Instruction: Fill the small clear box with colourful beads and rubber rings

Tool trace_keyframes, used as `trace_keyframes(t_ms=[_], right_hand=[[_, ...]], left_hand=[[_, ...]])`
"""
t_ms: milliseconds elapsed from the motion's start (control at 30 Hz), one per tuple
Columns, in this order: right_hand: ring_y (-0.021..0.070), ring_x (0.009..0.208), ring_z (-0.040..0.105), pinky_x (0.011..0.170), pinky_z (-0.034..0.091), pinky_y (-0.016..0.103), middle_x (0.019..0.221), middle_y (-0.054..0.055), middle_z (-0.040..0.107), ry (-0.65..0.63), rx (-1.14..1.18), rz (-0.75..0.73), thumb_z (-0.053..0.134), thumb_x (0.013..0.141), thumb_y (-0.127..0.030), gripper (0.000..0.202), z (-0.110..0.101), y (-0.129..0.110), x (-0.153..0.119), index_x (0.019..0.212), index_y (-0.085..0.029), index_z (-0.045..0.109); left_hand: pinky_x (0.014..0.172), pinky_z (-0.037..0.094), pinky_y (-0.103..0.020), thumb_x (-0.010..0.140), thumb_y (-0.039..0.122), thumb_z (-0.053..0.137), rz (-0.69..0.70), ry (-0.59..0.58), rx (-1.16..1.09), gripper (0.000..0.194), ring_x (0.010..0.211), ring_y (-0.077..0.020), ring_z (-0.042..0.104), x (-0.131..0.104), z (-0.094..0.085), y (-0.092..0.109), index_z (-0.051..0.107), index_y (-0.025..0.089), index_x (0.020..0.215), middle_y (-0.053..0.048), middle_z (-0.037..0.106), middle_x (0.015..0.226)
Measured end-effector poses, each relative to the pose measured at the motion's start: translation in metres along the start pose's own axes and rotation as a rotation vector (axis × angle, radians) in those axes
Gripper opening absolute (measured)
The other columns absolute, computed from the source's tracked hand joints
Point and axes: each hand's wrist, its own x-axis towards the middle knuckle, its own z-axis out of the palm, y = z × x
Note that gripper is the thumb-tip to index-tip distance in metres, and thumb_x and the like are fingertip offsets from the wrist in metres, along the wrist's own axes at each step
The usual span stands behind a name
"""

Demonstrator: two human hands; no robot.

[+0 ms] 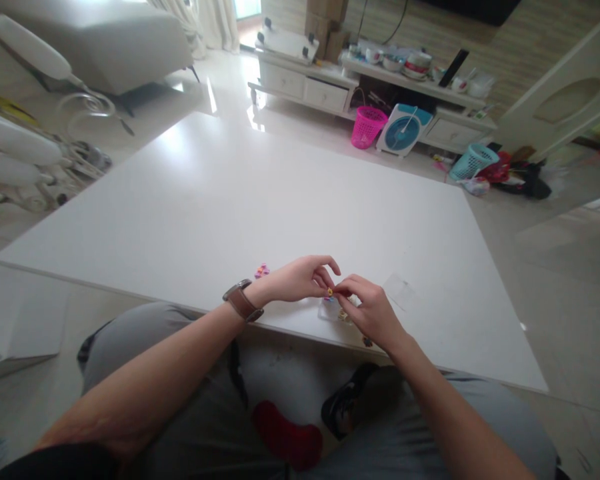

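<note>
Above the near edge of the white table, my left hand (310, 277) and my right hand (373, 307) meet fingertip to fingertip. Between them is a tiny yellow piece (330, 292), too small to name closely. Both hands are closed in a pinch on it, with the left index finger arched above. Below the fingers sits a small clear box (327, 312) holding several small coloured pieces, partly hidden by my right hand. Left of it, beside my left wrist, lies a cluster of pink and orange pieces (262, 271). A small dark piece (367, 341) rests under my right wrist.
A thin clear sheet or lid (400, 291) lies right of my right hand on the white table (280, 193). Beyond the table stand a pink basket (369, 127), a blue and white fan (404, 130) and a low cabinet (325, 95).
</note>
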Motion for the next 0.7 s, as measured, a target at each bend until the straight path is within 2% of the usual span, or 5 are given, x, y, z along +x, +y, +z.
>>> trace_keyframes(t_ms=[100,200,433,600,700], right_hand=[[0.0175,0.082,0.060,0.076,0.045,0.029,0.085,0.004,0.064,-0.009,-0.042,0.005,0.056,0.092,-0.016,0.011,-0.004,0.005,0.000,0.086,-0.018,0.065],[0.0169,0.079,0.058,0.074,0.044,0.029,0.082,0.003,0.063,-0.019,-0.088,0.046,0.058,0.091,-0.016,0.011,-0.008,0.013,0.000,0.082,-0.018,0.064],[0.0163,0.081,0.056,0.074,0.042,0.027,0.085,0.003,0.062,-0.199,-0.260,0.084,0.056,0.089,-0.011,0.010,-0.003,0.024,0.001,0.084,-0.017,0.062],[0.0177,0.083,0.058,0.076,0.042,0.027,0.089,0.007,0.064,-0.310,-0.468,0.096,0.050,0.095,-0.016,0.013,0.000,0.012,0.010,0.091,-0.015,0.062],[0.0191,0.090,0.060,0.081,0.043,0.027,0.098,0.010,0.067,-0.381,-0.545,0.078,0.049,0.094,-0.013,0.016,0.000,0.003,0.018,0.100,-0.014,0.063]], left_hand=[[0.076,0.056,-0.031,0.081,0.017,0.067,-0.018,0.030,0.021,0.033,0.089,-0.0182,0.070,0.000,-0.003,0.001,0.054,0.016,0.111,-0.009,0.070,0.101],[0.075,0.055,-0.032,0.077,0.017,0.071,-0.020,0.080,0.196,0.034,0.089,-0.0185,0.068,-0.001,-0.005,0.001,0.057,0.016,0.108,-0.009,0.068,0.105],[0.091,0.046,-0.038,0.062,0.026,0.084,0.054,-0.010,0.597,0.065,0.107,-0.0271,0.058,-0.003,0.008,-0.003,0.056,0.018,0.120,-0.009,0.061,0.114],[0.085,0.046,-0.034,0.065,0.025,0.082,0.071,-0.024,0.655,0.049,0.101,-0.0264,0.058,0.001,0.017,-0.003,0.056,0.015,0.106,-0.009,0.062,0.104],[0.081,0.045,-0.033,0.064,0.024,0.082,0.065,-0.010,0.671,0.043,0.094,-0.0250,0.059,0.002,0.018,-0.003,0.055,0.016,0.096,-0.007,0.062,0.099]])
